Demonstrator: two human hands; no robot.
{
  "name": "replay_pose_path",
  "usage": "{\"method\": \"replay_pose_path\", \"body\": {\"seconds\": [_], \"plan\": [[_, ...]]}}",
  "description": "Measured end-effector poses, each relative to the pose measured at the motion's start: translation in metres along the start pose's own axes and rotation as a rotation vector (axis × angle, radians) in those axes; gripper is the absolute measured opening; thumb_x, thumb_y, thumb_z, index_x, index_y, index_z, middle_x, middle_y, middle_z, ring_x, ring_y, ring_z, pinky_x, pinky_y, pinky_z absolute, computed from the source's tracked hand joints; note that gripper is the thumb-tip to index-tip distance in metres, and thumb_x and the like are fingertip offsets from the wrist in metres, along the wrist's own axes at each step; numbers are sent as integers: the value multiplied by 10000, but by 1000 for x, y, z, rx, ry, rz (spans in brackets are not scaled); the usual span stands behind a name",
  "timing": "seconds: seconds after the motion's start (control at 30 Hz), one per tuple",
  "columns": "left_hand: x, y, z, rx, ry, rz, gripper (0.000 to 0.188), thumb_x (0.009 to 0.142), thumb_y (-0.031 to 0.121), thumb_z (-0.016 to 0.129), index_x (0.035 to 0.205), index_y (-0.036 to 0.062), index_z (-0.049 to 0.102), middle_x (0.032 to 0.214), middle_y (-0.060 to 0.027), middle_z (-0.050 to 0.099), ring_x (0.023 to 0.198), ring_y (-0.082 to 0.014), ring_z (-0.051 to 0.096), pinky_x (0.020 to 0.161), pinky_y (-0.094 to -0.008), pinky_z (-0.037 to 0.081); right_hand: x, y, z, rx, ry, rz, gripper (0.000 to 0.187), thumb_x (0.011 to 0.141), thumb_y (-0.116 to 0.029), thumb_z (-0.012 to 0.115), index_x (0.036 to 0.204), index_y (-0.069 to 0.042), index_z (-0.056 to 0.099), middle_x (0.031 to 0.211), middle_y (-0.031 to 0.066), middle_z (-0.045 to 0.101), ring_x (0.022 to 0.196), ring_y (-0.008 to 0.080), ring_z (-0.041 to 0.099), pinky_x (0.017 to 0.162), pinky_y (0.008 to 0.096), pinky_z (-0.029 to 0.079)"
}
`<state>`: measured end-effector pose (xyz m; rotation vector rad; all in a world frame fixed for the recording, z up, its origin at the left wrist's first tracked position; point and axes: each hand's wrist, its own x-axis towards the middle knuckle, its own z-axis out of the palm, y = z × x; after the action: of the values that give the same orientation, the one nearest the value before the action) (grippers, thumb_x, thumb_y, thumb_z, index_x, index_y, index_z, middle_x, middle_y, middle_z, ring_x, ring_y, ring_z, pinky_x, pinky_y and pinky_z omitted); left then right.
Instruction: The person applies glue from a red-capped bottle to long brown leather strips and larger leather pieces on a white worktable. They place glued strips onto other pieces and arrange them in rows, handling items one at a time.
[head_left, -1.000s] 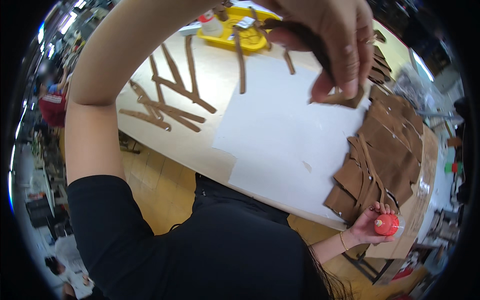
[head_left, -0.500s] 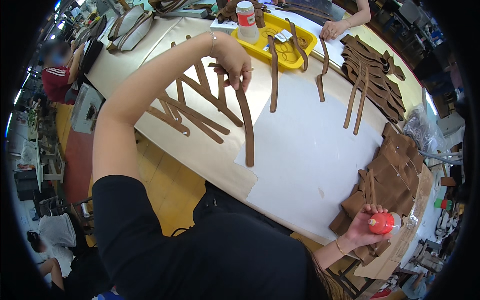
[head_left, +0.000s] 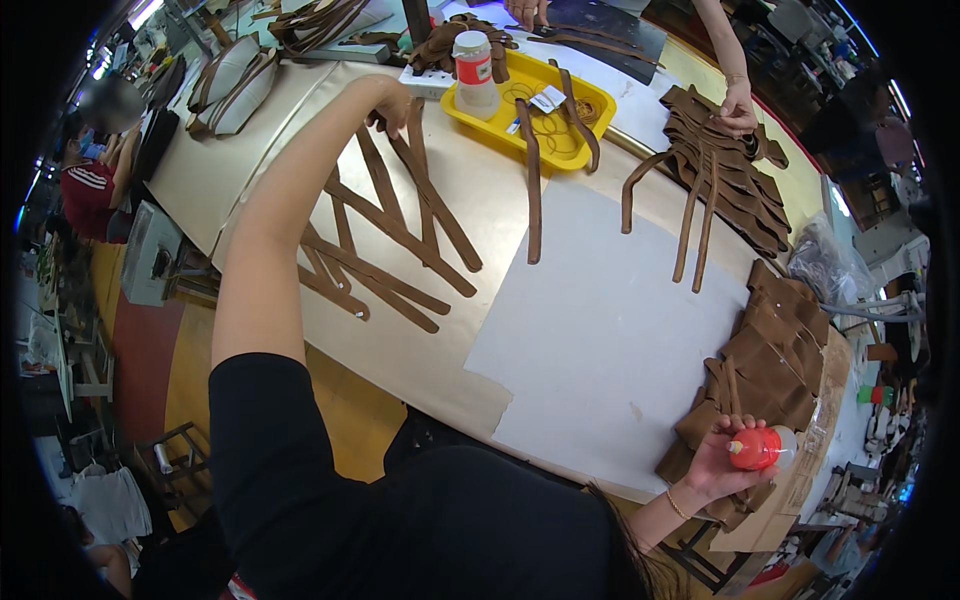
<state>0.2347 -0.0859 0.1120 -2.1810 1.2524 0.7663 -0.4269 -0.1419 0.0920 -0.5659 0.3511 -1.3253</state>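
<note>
My left hand (head_left: 388, 103) reaches across the table to the far left. Its fingers close on the upper end of a brown strap (head_left: 437, 203), which lies slanting over the table. Several more brown straps (head_left: 398, 240) lie criss-crossed below that hand, some overlapping. At the near right, my right hand (head_left: 718, 462) holds a small squeeze bottle (head_left: 756, 448) with a red cap end and a pale body, tilted on its side with its nozzle to the left. Under and beyond this hand lies a pile of flat brown pieces (head_left: 778, 345).
A yellow tray (head_left: 570, 160) holds a white jar (head_left: 474, 75) and rubber bands; straps hang over its rim. A grey sheet (head_left: 600, 330) covers the middle. A co-worker's hand (head_left: 738, 108) is over stacked brown strips (head_left: 740, 185). A plastic bag (head_left: 832, 255) lies at right.
My left hand has moved left and away from me, carrying the strap over beside the other straps. The co-worker has let go of one strap and moved a hand to the stack.
</note>
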Motion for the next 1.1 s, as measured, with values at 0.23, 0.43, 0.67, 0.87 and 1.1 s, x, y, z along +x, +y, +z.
{"method": "replay_pose_path", "body": {"seconds": [0.23, 0.43, 0.67, 0.87, 1.1], "plan": [[-4, -13, 5, 48, 583, 96, 479, 726, 235, 666, 1178, 92, 605, 1112, -205, 629, 1051, -335, 597, 942, -416, 460, -6, -18, -8, 17, 63, -65, 728, 727, -609, 681, 1093, -6, 501, 954, 90, 521, 859, 211, 531, 790, 376, 448], [-68, 162, 17, -197, 454, 710, 487, 817, 165, 674, 1277, 96, 532, 1113, -98, 624, 958, -220, 594, 832, -334, 475, -12, -55, -27, 50, 26, -240, 761, 703, -656, 673, 1102, -25, 523, 949, 86, 570, 850, 218, 531, 784, 398, 428], [-126, 383, 24, -184, 260, 1290, 354, 869, 214, 624, 1189, 64, 598, 1075, -114, 638, 962, -255, 610, 810, -346, 486, -58, -109, -52, 48, 66, -448, 737, 725, -665, 651, 1083, -29, 544, 965, 85, 574, 867, 226, 539, 814, 388, 418], [-147, 528, 54, -214, 388, 1619, 278, 828, 120, 638, 1103, 81, 624, 1067, -119, 599, 957, -300, 584, 802, -365, 494, -93, -130, -82, 67, 168, -546, 755, 707, -680, 655, 1066, -26, 540, 961, 84, 579, 864, 226, 537, 814, 389, 413], [-184, 615, 133, -3, 711, 1978, 370, 783, 125, 612, 1148, 68, 586, 1206, -114, 546, 1121, -261, 527, 950, -356, 417, -112, -141, -99, 95, 228, -612, 764, 713, -699, 632, 1066, -29, 534, 964, 86, 576, 870, 229, 541, 821, 389, 408]]}}
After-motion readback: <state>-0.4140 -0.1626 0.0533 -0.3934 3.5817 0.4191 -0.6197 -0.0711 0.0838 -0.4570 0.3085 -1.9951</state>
